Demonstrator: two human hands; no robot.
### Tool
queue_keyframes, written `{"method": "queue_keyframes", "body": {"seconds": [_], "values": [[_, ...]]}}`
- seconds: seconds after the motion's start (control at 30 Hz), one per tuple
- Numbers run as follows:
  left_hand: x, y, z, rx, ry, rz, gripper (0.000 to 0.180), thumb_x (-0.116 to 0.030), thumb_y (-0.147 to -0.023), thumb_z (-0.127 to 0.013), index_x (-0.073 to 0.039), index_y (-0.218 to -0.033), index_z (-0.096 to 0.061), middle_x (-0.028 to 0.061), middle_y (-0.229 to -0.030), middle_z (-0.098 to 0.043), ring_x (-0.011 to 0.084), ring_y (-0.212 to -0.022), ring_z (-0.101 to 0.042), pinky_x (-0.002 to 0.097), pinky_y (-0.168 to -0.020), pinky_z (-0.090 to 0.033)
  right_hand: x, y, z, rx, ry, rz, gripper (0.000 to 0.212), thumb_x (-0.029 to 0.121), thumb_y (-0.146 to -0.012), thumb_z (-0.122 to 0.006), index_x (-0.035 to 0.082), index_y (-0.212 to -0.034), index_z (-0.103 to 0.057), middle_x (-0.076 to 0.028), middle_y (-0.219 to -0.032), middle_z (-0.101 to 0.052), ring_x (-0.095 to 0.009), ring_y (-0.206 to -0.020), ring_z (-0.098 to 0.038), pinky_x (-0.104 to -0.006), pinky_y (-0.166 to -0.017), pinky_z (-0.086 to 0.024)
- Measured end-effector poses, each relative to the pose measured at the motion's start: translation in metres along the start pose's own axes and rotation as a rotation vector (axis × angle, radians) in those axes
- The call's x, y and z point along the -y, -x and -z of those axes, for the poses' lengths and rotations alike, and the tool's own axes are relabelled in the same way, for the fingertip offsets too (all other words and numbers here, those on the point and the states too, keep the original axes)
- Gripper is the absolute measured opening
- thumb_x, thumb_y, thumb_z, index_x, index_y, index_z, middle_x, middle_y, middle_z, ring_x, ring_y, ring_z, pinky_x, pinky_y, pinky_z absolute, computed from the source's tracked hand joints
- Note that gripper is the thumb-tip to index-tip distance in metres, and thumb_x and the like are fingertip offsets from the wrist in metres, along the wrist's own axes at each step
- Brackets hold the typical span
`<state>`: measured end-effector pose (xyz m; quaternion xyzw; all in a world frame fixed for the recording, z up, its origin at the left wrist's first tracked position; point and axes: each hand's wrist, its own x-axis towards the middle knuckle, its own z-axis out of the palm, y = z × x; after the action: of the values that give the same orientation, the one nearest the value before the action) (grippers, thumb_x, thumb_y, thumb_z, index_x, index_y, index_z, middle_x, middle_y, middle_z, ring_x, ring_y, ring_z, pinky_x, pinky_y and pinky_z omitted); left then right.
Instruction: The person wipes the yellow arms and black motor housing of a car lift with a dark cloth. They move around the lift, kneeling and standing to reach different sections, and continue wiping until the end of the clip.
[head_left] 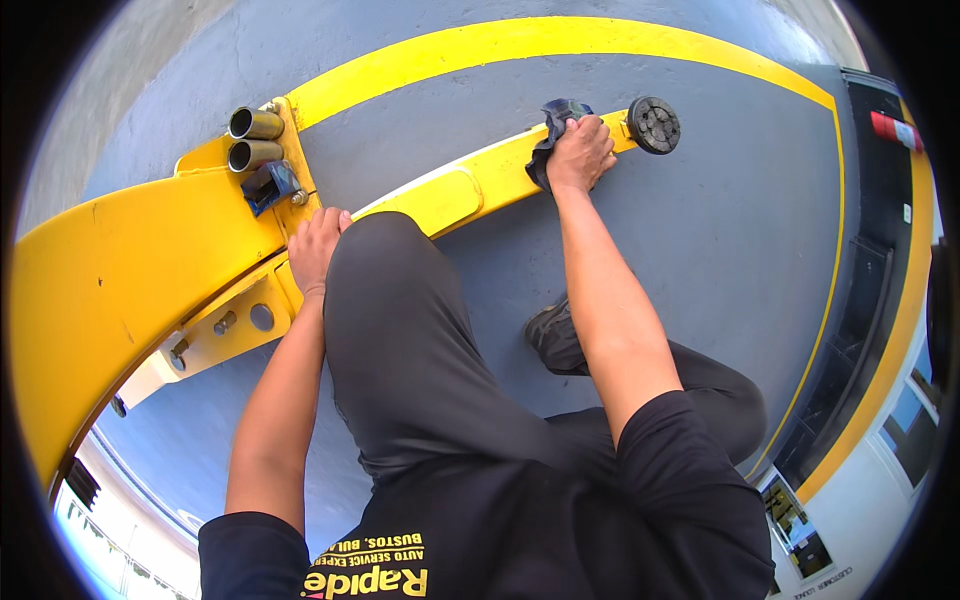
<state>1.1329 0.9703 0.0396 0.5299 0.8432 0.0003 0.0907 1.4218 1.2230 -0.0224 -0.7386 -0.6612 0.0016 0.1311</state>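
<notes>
Blue-grey floor (720,250) spreads below hollow tubes (256,124); right hand (582,155) clutches cloth (539,168)

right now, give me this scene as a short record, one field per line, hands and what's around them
left hand: on the yellow metal beside the bent knee; grip unclear
right hand: holding a dark cloth against the yellow arm
arm end: round black pad, just beyond the right hand
near left hand: two metal tubes side by side, a blue bracket next to them
floor: grey-blue, with a curved-looking yellow stripe past the arm
</notes>
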Motion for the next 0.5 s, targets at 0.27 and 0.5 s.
{"method": "queue_keyframes", "body": {"seconds": [0.27, 0.5], "values": [[-0.001, -0.002, -0.005, -0.04, -0.028, 0.021, 0.029, -0.036, -0.105, -0.05, -0.014, -0.096, -0.068, 0.0047, -0.096, -0.066, 0.0277, -0.094, -0.065, 0.0441, -0.081, -0.048, -0.005, 0.088, 0.024, 0.015, -0.06, 0.172, 0.022, 0.033, -0.099, -0.068, 0.018, -0.106, -0.053, -0.007, -0.106, -0.054, -0.032, -0.102, -0.057, -0.0496, -0.083, -0.044], [-0.001, -0.001, -0.006, -0.009, -0.046, 0.022, 0.03, -0.036, -0.107, -0.048, -0.015, -0.098, -0.066, 0.0044, -0.098, -0.066, 0.0282, -0.094, -0.064, 0.0443, -0.082, -0.048, -0.012, 0.075, 0.012, 0.06, -0.203, 0.045, 0.043, 0.055, -0.1, -0.062, 0.014, -0.103, -0.051, -0.009, -0.102, -0.054, -0.036, -0.098, -0.061, -0.0528, -0.081, -0.046]]}}
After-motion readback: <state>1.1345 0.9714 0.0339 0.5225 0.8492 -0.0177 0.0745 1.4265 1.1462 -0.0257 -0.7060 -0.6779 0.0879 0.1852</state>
